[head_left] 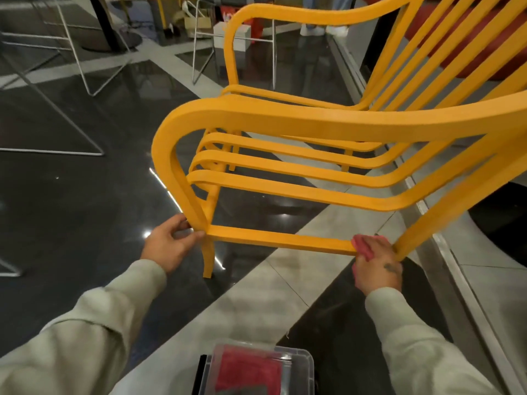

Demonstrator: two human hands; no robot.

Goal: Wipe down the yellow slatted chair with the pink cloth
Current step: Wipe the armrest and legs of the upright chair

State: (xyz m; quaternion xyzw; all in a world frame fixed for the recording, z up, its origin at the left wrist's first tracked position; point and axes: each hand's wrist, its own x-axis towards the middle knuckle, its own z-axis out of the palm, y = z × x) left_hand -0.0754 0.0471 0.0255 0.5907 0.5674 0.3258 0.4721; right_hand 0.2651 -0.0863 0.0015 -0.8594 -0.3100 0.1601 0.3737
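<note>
Right hand (377, 266) presses pink cloth (363, 245) on yellow chair (285, 121) lower rail; left hand (168, 242) seemingly grips the leg

Legible text: none. One red sign (228, 15) in the background, beyond the yellow slatted chair (285, 121) near its far armrest, carries white lettering, partly hidden by that armrest and too blurred to read. A dark mark on the back of the right hand (379, 269) cannot be made out as words.

Glossy dark floor (85, 195), pale tile bands (256, 295), white wire-frame chairs (77, 52).
</note>
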